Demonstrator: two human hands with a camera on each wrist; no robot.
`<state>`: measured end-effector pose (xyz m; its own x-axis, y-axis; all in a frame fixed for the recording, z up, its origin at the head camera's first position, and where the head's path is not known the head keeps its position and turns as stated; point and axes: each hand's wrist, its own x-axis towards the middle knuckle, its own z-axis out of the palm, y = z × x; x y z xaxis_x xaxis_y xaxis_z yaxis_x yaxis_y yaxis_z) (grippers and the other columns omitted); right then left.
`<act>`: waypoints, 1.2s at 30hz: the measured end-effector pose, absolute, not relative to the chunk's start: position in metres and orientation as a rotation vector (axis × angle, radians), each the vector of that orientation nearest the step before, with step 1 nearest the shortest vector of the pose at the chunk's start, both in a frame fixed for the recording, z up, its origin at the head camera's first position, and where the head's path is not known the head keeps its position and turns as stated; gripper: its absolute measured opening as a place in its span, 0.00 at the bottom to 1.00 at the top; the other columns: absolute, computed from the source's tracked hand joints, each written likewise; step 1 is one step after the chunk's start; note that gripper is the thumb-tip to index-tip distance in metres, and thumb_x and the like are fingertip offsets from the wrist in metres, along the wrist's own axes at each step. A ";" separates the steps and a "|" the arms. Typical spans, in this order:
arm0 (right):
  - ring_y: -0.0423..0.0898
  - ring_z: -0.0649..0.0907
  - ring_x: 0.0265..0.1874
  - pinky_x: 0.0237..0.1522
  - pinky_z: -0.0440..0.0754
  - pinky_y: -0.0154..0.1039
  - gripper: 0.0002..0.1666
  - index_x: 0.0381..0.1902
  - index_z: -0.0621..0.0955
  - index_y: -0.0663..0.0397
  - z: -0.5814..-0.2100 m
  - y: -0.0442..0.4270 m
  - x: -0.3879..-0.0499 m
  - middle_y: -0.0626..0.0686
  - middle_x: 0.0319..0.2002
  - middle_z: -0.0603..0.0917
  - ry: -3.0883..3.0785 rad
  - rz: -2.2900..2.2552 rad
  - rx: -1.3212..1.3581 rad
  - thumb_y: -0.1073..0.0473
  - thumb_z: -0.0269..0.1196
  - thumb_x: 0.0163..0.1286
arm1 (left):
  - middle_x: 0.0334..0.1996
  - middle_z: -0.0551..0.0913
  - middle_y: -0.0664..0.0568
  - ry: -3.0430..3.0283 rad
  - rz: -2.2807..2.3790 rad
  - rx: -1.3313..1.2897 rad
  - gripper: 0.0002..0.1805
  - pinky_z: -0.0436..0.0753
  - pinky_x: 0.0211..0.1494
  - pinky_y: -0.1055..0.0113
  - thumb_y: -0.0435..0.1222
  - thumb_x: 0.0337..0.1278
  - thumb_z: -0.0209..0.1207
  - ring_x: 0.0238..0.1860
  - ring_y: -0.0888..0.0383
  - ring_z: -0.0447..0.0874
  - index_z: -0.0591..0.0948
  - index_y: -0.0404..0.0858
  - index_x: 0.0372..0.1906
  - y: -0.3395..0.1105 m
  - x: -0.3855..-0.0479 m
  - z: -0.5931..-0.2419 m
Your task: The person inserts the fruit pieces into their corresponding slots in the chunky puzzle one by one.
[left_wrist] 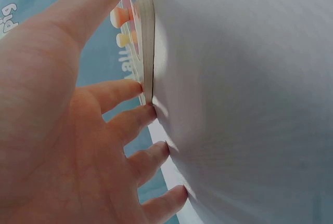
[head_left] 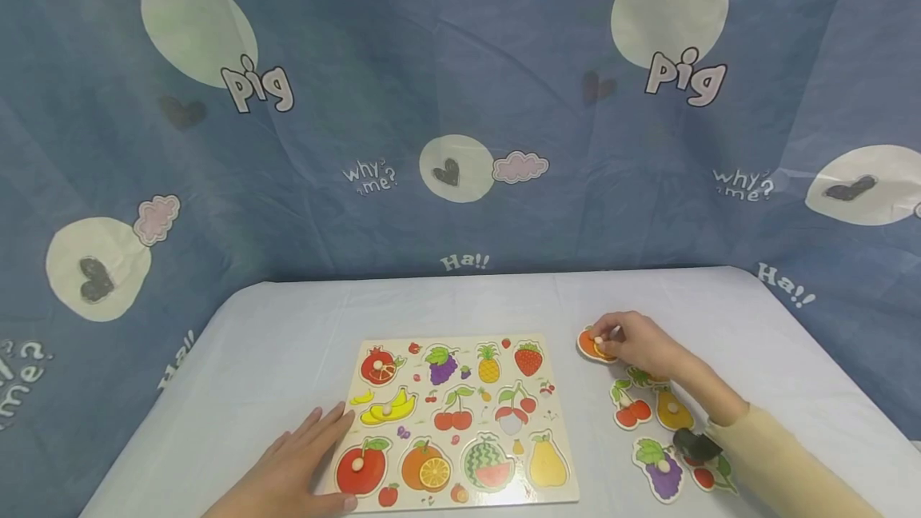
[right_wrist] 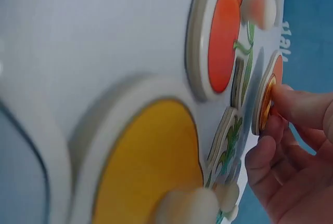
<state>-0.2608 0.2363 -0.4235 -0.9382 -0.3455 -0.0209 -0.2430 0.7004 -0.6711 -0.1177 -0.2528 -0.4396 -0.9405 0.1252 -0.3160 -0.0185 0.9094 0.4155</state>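
A wooden fruit puzzle board lies on the white table. At its left edge my left hand rests with spread, fairly straight fingers; in the left wrist view the left hand's fingertips touch the board's side and the table. To the right of the board, my right hand pinches the knob of an orange piece. The right wrist view has the right hand with thumb and fingers at the orange piece, which stands tilted. Whether it touches the table, I cannot tell.
Loose pieces lie near my right forearm: cherries, a pear, grapes and several others, partly overlapping. The board holds pieces with knobs, such as the apple and bananas. A blue printed cloth hangs behind the table.
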 end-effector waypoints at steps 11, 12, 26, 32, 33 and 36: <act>0.45 0.75 0.31 0.28 0.77 0.35 0.10 0.41 0.86 0.53 -0.421 0.225 -0.247 0.46 0.35 0.81 2.827 -1.024 -0.636 0.70 0.64 0.65 | 0.73 0.63 0.48 2.729 0.599 0.078 0.64 0.50 0.68 0.29 0.67 0.24 0.72 0.73 0.39 0.50 0.63 0.49 0.75 -0.253 -0.118 -0.439; 0.45 0.75 0.31 0.28 0.77 0.35 0.09 0.41 0.86 0.53 -0.421 0.223 -0.245 0.46 0.35 0.81 2.829 -1.026 -0.642 0.70 0.65 0.65 | 0.73 0.63 0.48 2.729 0.600 0.079 0.64 0.50 0.68 0.29 0.67 0.24 0.72 0.73 0.39 0.50 0.63 0.49 0.75 -0.253 -0.118 -0.440; 0.43 0.77 0.33 0.30 0.78 0.34 0.10 0.44 0.85 0.48 -0.410 0.199 -0.222 0.42 0.38 0.81 2.784 -1.038 -0.791 0.66 0.65 0.67 | 0.73 0.62 0.48 2.728 0.614 0.082 0.63 0.50 0.68 0.30 0.65 0.26 0.73 0.73 0.40 0.51 0.63 0.49 0.75 -0.253 -0.117 -0.439; 0.42 0.77 0.33 0.31 0.79 0.34 0.11 0.43 0.85 0.46 -0.402 0.188 -0.215 0.41 0.38 0.82 2.756 -1.042 -0.857 0.66 0.66 0.66 | 0.72 0.63 0.48 2.734 0.602 0.071 0.63 0.51 0.68 0.30 0.66 0.25 0.73 0.73 0.40 0.51 0.63 0.49 0.75 -0.252 -0.117 -0.439; 0.42 0.77 0.34 0.32 0.79 0.34 0.11 0.43 0.85 0.45 -0.401 0.186 -0.214 0.41 0.38 0.82 2.753 -1.041 -0.863 0.66 0.66 0.66 | 0.72 0.63 0.48 2.735 0.601 0.072 0.63 0.51 0.68 0.30 0.66 0.25 0.73 0.73 0.40 0.51 0.63 0.49 0.75 -0.252 -0.117 -0.439; 0.40 0.77 0.34 0.33 0.79 0.34 0.12 0.43 0.85 0.44 -0.399 0.181 -0.212 0.39 0.38 0.81 2.747 -1.041 -0.880 0.66 0.67 0.66 | 0.72 0.63 0.48 2.740 0.597 0.076 0.63 0.51 0.68 0.30 0.66 0.25 0.73 0.73 0.40 0.52 0.63 0.49 0.75 -0.252 -0.117 -0.439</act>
<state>-0.2121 0.1809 -0.3988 -0.8326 -0.5389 0.1275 -0.4881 0.6054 -0.6286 -0.1170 -0.2522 -0.4393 -0.9425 0.1217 -0.3114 -0.0190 0.9104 0.4133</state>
